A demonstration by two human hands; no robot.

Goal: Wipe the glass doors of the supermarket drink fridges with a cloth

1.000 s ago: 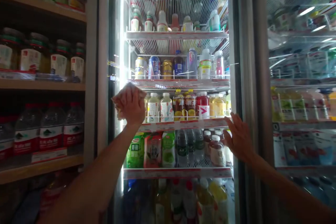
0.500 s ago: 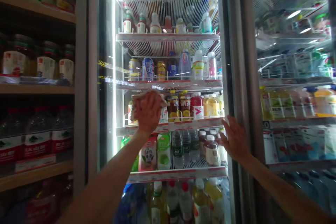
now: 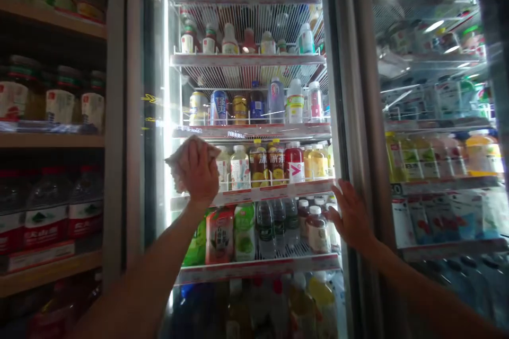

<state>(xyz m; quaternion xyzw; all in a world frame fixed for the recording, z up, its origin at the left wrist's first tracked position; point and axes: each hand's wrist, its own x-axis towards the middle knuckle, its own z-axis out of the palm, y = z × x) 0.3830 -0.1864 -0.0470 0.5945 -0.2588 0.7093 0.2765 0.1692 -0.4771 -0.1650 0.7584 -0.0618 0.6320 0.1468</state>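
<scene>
While the view stays on the drinks fridge, my left grip (image 3: 202,174) has gone back to the left with the cloth (image 3: 178,161). Half a second ago both stood before the white-labelled bottles (image 3: 240,167); now those show again, and the cloth lies just right of the light strip (image 3: 166,63), at the height of the middle drinks row. I judge this to be a sideways pass over the glass door (image 3: 153,180), which puts the work at the left part of the pane for now.

State of the left grip: fingers close together and laid over the cloth, which it holds; the palm side is hidden, so I cannot tell how firmly. The cloth appears flat to the glass, but contact at its far edges cannot be confirmed.

State of the right grip (image 3: 345,214): fingers apart, nothing held, beside the door frame (image 3: 356,116). Its place against that frame is much as before; whether it bears weight cannot be told.

No change noted in the dark tea bottles (image 3: 258,164) or the red drink (image 3: 294,162); both remain on their shelf behind the pane.
</scene>
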